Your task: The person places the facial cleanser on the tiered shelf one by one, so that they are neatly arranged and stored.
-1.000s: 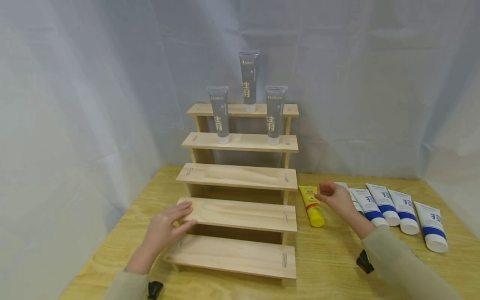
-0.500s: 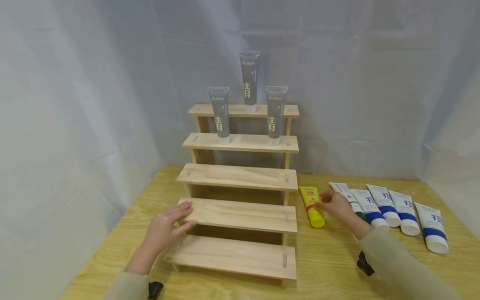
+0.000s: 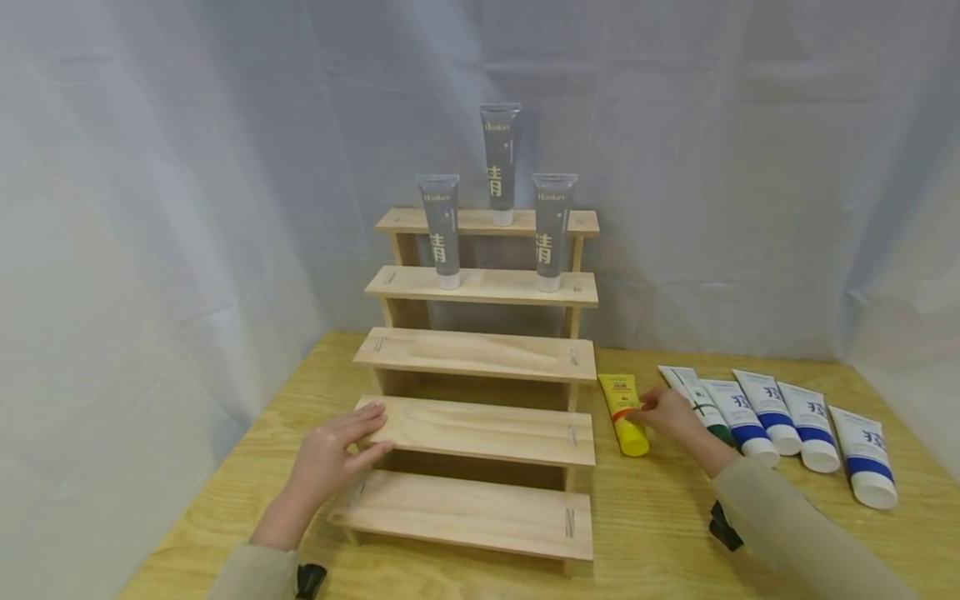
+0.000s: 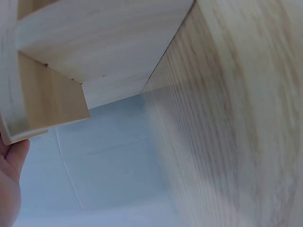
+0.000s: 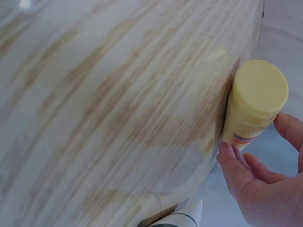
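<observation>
A yellow squeeze tube with a red band lies on the table, right of the stepped wooden display stand. My right hand pinches its side near the band. In the right wrist view, thumb and fingers straddle the tube just below its yellow cap. My left hand holds the left end of the stand's second step from the bottom, fingers on top and thumb at the front edge. Part of that hand shows beside the wood in the left wrist view.
Three clear grey tubes stand on their caps: one on the top step, two on the step below. Right of my right hand lie a white-and-green tube and several white-and-blue tubes. A pale curtain hangs behind.
My right hand has lowered onto the yellow tube, its fingertips moving down toward the red band. The white-and-green tube shows more fully now. My left hand has stayed in place.
</observation>
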The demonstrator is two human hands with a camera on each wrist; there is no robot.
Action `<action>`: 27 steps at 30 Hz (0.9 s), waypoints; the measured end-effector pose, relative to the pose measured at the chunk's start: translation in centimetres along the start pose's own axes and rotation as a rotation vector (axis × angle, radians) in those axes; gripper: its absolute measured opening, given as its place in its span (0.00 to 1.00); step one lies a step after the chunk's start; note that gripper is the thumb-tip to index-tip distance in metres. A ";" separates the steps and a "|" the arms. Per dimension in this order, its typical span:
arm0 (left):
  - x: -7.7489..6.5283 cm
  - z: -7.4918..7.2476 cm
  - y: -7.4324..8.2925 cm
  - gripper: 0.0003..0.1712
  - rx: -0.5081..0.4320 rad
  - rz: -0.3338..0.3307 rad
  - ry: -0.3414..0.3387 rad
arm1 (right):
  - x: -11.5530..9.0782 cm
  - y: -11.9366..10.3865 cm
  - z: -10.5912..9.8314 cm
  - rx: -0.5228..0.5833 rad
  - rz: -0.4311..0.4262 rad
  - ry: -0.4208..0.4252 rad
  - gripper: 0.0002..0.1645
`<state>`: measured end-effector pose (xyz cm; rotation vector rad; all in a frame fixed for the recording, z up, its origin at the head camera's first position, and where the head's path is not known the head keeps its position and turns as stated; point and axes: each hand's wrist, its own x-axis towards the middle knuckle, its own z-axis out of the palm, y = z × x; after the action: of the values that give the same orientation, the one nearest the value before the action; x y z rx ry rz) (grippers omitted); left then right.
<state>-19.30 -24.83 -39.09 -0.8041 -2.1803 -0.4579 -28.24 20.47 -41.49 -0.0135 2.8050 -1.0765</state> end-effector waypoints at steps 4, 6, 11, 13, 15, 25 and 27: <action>0.0 0.0 0.0 0.34 0.003 0.000 0.000 | 0.0 -0.1 0.1 0.001 0.047 -0.015 0.33; 0.0 0.0 0.0 0.34 0.001 -0.001 -0.001 | 0.0 -0.2 0.1 -0.006 0.059 -0.018 0.34; 0.0 -0.1 0.1 0.33 -0.006 -0.001 -0.001 | 0.1 -0.3 0.2 -0.031 0.068 -0.029 0.34; 0.0 -0.1 0.1 0.33 -0.008 0.001 0.000 | 0.2 -0.5 0.3 -0.040 0.076 -0.033 0.33; 0.0 -0.1 0.1 0.33 -0.009 0.003 0.003 | 0.3 -0.6 0.5 -0.038 0.081 -0.029 0.32; 0.0 -0.1 0.1 0.33 0.001 -0.012 -0.011 | -0.1 -1.3 1.0 -0.022 0.067 -0.042 0.26; 0.0 -0.1 0.1 0.34 0.001 -0.012 -0.011 | -0.2 -1.4 1.1 -0.013 0.072 -0.052 0.26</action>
<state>-19.15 -24.81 -39.03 -0.7956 -2.1968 -0.4590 -28.00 18.69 -41.31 0.0571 2.7440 -1.0262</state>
